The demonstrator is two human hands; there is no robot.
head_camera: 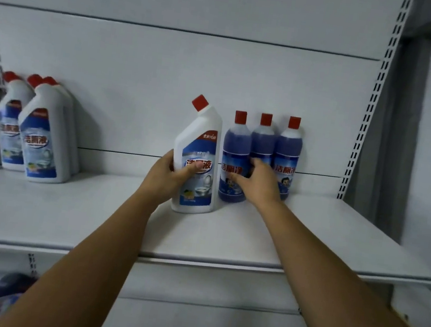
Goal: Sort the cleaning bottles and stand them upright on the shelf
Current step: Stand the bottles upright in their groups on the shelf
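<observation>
left hand (173, 175) grips white bottle (198, 158) upright on shelf (92, 218) | right hand (257, 181) spread against blue bottles (237, 152)

White angled-neck bottles (198, 158): five visible, one partly cut off. Blue bottles (235, 152): three. Hands: two. Shelf (65, 215): one.

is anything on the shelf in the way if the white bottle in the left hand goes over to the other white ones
Nothing visible: the shelf is bare between the held white bottle and the white bottle group at left.
</observation>
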